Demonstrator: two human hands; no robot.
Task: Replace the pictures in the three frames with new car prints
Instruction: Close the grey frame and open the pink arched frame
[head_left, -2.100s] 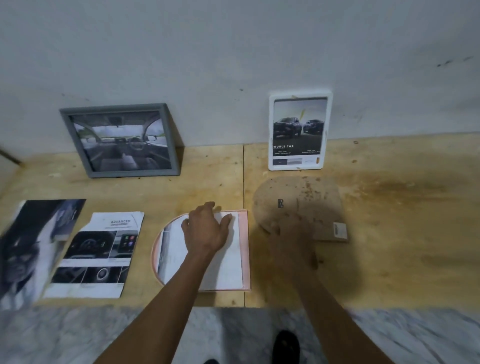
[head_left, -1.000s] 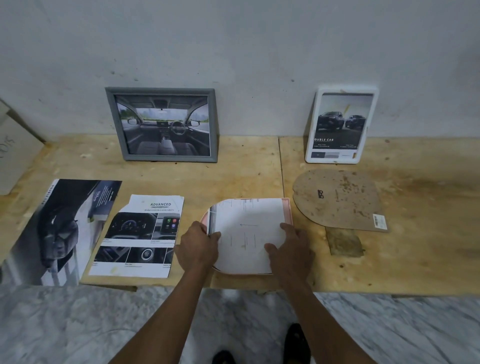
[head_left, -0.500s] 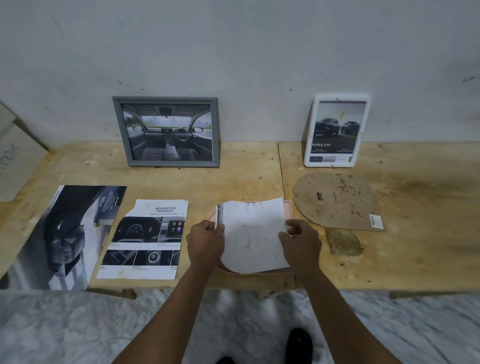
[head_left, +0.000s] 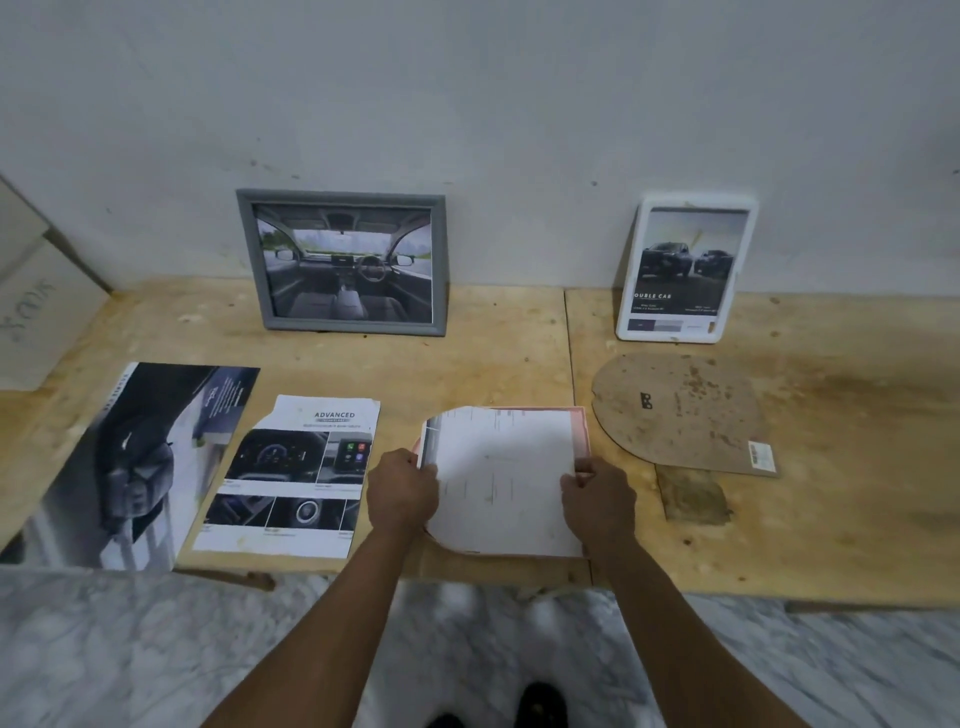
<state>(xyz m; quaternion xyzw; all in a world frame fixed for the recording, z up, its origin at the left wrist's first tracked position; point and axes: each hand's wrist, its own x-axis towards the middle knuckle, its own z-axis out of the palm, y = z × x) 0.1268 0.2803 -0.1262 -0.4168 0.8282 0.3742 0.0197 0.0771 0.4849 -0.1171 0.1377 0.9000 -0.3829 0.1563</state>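
Note:
A white sheet (head_left: 501, 480), blank side up and rounded on its left, sits over a pink arch-shaped frame (head_left: 579, 428) lying flat near the table's front edge. My left hand (head_left: 402, 491) pinches the sheet's left edge. My right hand (head_left: 597, 496) pinches its right edge. The frame's brown backing board (head_left: 680, 413) lies to the right. Against the wall lean a grey frame (head_left: 343, 262) showing a car interior and a white frame (head_left: 685, 270) showing two dark cars. Two loose car prints lie at the left: a dashboard page (head_left: 293, 478) and a large dark print (head_left: 130, 462).
The wooden table (head_left: 857, 467) runs along a white wall. A small brown piece (head_left: 693, 496) lies just below the backing board. A cardboard box (head_left: 31, 306) stands at the far left. Marble floor and my dark shoes show below the table edge.
My right hand left the backing board and came to the sheet. Both hands took the sheet by its edges and lifted it a little off the pink frame. The camera view shifted.

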